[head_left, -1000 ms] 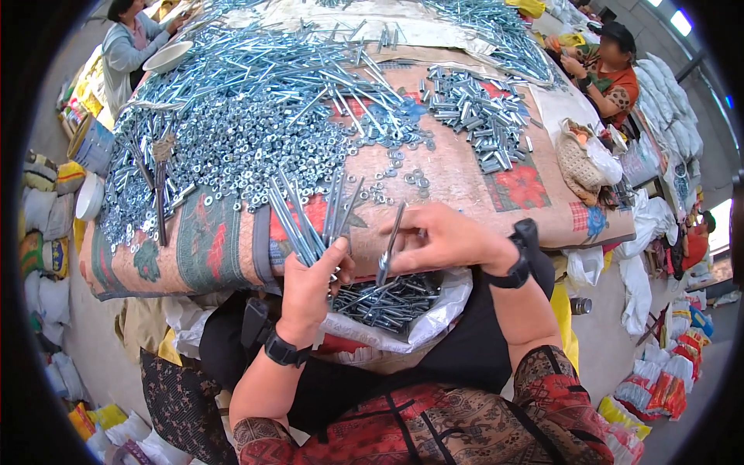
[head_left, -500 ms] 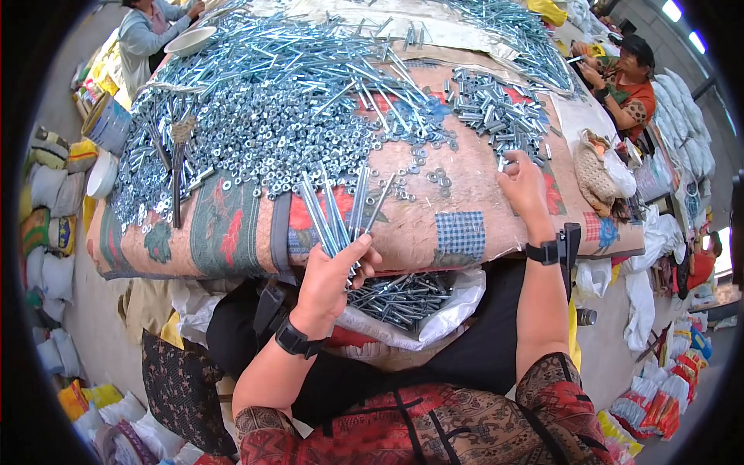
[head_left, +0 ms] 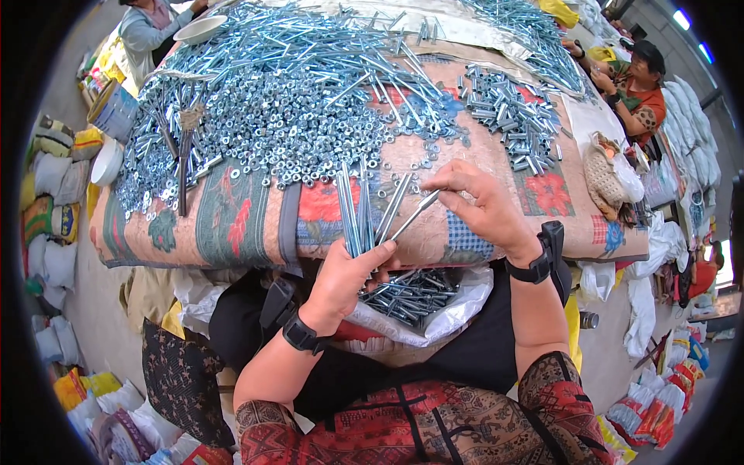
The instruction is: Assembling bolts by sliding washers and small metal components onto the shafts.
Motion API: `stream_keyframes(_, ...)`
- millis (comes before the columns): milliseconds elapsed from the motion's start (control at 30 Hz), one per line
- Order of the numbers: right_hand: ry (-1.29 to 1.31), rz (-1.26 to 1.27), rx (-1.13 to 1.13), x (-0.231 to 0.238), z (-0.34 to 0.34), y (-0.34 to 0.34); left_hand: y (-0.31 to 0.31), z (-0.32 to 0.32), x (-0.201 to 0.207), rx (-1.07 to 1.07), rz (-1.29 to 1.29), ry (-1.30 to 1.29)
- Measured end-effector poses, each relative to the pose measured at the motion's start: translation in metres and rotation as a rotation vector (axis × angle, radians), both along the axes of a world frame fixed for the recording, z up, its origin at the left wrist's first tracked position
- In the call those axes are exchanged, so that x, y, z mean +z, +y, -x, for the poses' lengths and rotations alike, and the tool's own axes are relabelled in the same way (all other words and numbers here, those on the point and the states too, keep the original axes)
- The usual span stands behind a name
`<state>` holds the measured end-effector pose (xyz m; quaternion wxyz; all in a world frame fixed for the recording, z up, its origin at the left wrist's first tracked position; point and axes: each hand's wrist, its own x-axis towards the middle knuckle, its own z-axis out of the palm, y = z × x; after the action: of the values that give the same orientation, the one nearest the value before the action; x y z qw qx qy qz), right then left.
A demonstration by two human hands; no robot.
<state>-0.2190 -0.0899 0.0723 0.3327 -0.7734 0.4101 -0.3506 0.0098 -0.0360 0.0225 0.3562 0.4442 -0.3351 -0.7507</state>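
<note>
My left hand (head_left: 350,277) is closed around a fanned bundle of long, thin metal rods (head_left: 353,213), their ends pointing away from me. My right hand (head_left: 487,208) pinches a short metal sleeve (head_left: 428,200) between thumb and fingers. That sleeve is at the tip of the rightmost rod in the bundle; whether it is slipped over the rod I cannot tell. Beyond my right hand lies a heap of similar sleeves (head_left: 510,116). A wide pile of nuts (head_left: 287,136) spreads on the table, with some washers (head_left: 415,165) scattered at its right side.
Long rods (head_left: 298,48) lie heaped farther back on the cloth-covered table (head_left: 542,232). A white sack (head_left: 457,314) of finished-looking bolts (head_left: 411,294) sits below the edge. Co-workers (head_left: 647,93) stand at the far sides. A knitted bag (head_left: 601,174) rests at right.
My right hand has come from the sleeve heap leftward to the rod tips, bringing a sleeve. My left hand, still gripping the rods, has shifted slightly right.
</note>
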Motion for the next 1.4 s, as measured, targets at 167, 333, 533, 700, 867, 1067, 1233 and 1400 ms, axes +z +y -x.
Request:
stream_keyframes(167,-0.543,-0.554,-0.102,-0.023,-0.012,0.004,-0.002,0.007,0.003,0.117,-0.003,0.174)
stream_keyframes(333,-0.236,-0.534,0.104,-0.043,-0.057,0.029,-0.002,0.002,-0.009,0.215,-0.099,0.308)
stream_keyframes(533,0.092,0.062,-0.401,-0.059,0.022,-0.035,-0.005,-0.005,-0.002,0.228,-0.116,0.224)
stream_keyframes(700,0.502,0.221,-0.556,-0.070,0.021,-0.036,-0.005,-0.015,0.004,0.315,-0.145,0.176)
stream_keyframes(867,0.433,0.137,-0.591,-0.059,0.022,-0.034,-0.005,-0.018,0.008,0.343,-0.094,0.189)
stream_keyframes(1067,0.427,0.047,-0.477,-0.048,0.025,-0.038,-0.008,-0.023,0.004,0.359,-0.118,0.200)
stream_keyframes(1233,0.763,0.123,-0.554,-0.041,0.021,-0.043,-0.009,-0.024,0.006,0.367,-0.121,0.208)
stream_keyframes(1400,0.302,0.225,-0.328,-0.051,0.007,-0.059,-0.011,-0.023,0.006,0.362,-0.128,0.208)
